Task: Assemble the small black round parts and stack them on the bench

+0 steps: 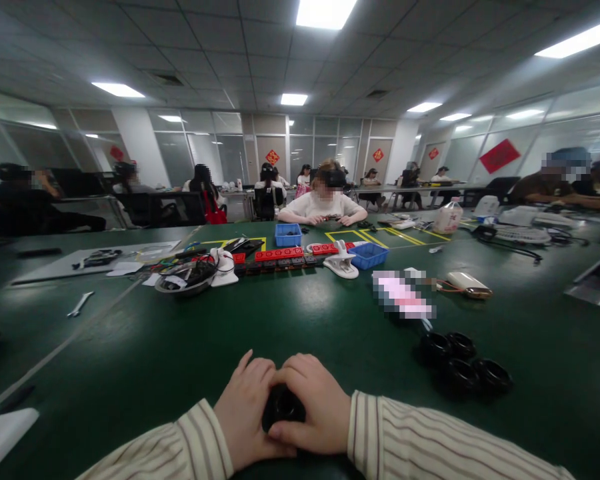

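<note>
Both my hands rest together on the green table (180, 353) near its front edge. My left hand (247, 413) and my right hand (313, 407) are closed around one small black round part (283, 408), which shows between my thumbs. Most of the part is hidden by my fingers. A cluster of several similar black round parts (463, 367) lies on the table to the right of my right hand, a short reach away. I wear striped sleeves.
Farther back lie a bowl of cables (186, 277), red and black strips (279, 257), two blue bins (288, 235), a white clamp (341, 261) and a power bank (470, 285). A person sits opposite; others sit around the room. A wrench (80, 304) lies left.
</note>
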Tool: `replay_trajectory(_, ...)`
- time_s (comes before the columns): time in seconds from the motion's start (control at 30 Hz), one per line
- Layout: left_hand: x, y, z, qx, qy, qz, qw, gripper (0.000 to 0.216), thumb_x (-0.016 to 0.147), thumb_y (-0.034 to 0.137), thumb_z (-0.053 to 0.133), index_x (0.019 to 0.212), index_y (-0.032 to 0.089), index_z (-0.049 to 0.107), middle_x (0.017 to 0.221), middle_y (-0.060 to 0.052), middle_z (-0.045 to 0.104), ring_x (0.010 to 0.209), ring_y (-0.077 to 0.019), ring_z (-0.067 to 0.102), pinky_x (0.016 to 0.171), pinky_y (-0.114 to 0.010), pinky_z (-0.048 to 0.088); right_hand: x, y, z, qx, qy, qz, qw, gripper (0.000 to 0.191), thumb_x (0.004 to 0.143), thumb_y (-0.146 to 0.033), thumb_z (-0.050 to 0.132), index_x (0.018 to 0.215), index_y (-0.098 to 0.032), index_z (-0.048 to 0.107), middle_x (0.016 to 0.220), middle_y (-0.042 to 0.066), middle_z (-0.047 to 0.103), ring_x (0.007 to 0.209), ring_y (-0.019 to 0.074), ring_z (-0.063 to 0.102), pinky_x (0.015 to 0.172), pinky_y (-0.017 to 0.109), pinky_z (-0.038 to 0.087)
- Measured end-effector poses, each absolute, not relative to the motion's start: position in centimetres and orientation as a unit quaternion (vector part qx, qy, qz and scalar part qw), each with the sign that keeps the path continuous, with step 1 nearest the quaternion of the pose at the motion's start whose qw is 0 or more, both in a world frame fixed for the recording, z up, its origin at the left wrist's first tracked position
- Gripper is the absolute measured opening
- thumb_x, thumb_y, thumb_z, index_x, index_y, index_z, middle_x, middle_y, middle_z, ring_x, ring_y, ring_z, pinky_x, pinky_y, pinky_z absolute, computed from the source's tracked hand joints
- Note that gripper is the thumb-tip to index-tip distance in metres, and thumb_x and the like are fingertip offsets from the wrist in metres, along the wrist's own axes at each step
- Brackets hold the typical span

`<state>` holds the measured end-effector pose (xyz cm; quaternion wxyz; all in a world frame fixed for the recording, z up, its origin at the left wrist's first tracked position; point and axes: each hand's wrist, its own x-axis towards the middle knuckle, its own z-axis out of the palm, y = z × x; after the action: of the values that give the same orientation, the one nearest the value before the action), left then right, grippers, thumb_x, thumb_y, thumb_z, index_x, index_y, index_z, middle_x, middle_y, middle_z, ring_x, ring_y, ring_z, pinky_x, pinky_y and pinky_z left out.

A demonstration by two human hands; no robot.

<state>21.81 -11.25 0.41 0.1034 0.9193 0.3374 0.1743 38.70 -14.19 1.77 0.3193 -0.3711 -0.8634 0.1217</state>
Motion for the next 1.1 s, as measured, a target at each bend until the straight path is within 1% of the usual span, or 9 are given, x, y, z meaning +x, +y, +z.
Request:
replay_trajectory(0.17,22.4,-12.2,1.2,0.915,0.362,0.147,0.103,0.032,0.058,0.037,0.066,0.083,0.019,0.056,0.083,-0.002,0.054,0.083,-0.0231,0.052,0.101,-0.052,0.018,38.7,-14.1,1.6,-0.381,-0.863,0.136,0.303,0.036,0.063,-0.034,0.069,0.09,-0.017,0.054,0.086,0.004,0.055,0.078,0.0182,0.05,0.071,0.03,0.039)
replay_trajectory(0.33,22.3,-11.7,1.4,0.917,0.34,0.137,0.157,0.036,0.052,0.022,0.063,0.087,0.019,0.055,0.086,-0.002,0.053,0.085,-0.0228,0.051,0.101,-0.051,0.02,38.8,-14.0,1.8,-0.336,-0.866,0.152,0.339,0.026,0.066,-0.03,0.062,0.087,-0.017,0.055,0.085,0.006,0.057,0.078,0.018,0.05,0.071,0.03,0.04)
replay_trajectory(0.43,22.0,-10.6,1.3,0.927,0.282,0.123,0.213,0.031,0.052,0.017,0.062,0.083,0.02,0.058,0.088,-0.002,0.051,0.086,-0.0228,0.049,0.089,-0.043,0.037,38.8,-14.1,1.9,-0.273,-0.876,0.153,0.367,0.021,0.066,-0.025,0.05,0.084,-0.016,0.055,0.082,0.006,0.06,0.077,0.0182,0.051,0.072,0.032,0.041)
replay_trajectory(0.5,21.7,-9.9,1.3,0.934,0.241,0.116,0.236,0.027,0.053,0.015,0.062,0.079,0.02,0.06,0.09,-0.002,0.051,0.087,-0.0225,0.048,0.08,-0.035,0.043,38.8,-14.1,2.1,-0.234,-0.882,0.153,0.379,0.025,0.063,-0.019,0.043,0.085,-0.016,0.055,0.08,0.006,0.062,0.079,0.0184,0.053,0.075,0.033,0.041)
replay_trajectory(0.6,21.5,-9.2,1.2,0.943,0.208,0.123,0.23,0.037,0.055,0.015,0.064,0.091,0.024,0.061,0.097,-0.002,0.051,0.093,-0.0232,0.046,0.083,-0.034,0.041,38.8,-14.3,2.6,-0.208,-0.883,0.158,0.391,0.036,0.058,-0.014,0.038,0.09,-0.016,0.055,0.088,0.007,0.064,0.089,0.0186,0.053,0.082,0.034,0.04)
replay_trajectory(0.73,21.2,-9.4,0.7,0.937,0.241,0.16,0.197,0.07,0.05,0.03,0.075,0.114,0.022,0.048,0.113,-0.006,0.047,0.104,-0.0279,0.043,0.096,-0.045,0.031,39.0,-14.4,3.0,-0.238,-0.869,0.157,0.404,0.038,0.061,-0.017,0.041,0.096,-0.016,0.053,0.096,0.008,0.061,0.094,0.0195,0.051,0.088,0.036,0.036)
replay_trajectory(0.83,21.3,-10.0,0.1,0.925,0.286,0.186,0.167,0.079,0.043,0.044,0.079,0.11,0.018,0.047,0.108,-0.008,0.049,0.102,-0.0302,0.045,0.099,-0.053,0.022,39.0,-14.3,2.6,-0.313,-0.855,0.148,0.387,0.032,0.068,-0.027,0.051,0.098,-0.016,0.053,0.094,0.008,0.058,0.088,0.0205,0.05,0.082,0.036,0.037)
replay_trajectory(0.97,21.9,-11.1,-0.2,0.906,0.335,0.209,0.151,0.074,0.041,0.05,0.078,0.102,0.017,0.05,0.1,-0.008,0.051,0.096,-0.031,0.048,0.097,-0.057,0.021,38.8,-14.1,1.9,-0.396,-0.849,0.128,0.327,0.044,0.063,-0.044,0.066,0.096,-0.017,0.053,0.088,0.005,0.055,0.081,0.0201,0.048,0.075,0.034,0.037)
replay_trajectory(1.1,22.4,-11.6,0.4,0.895,0.361,0.196,0.172,0.036,0.056,0.031,0.07,0.085,0.016,0.054,0.088,-0.006,0.05,0.085,-0.026,0.048,0.085,-0.047,0.037,38.7,-14.0,1.8,-0.416,-0.848,0.121,0.307,0.036,0.063,-0.041,0.07,0.086,-0.017,0.055,0.081,0.003,0.054,0.076,0.0179,0.048,0.07,0.03,0.037)
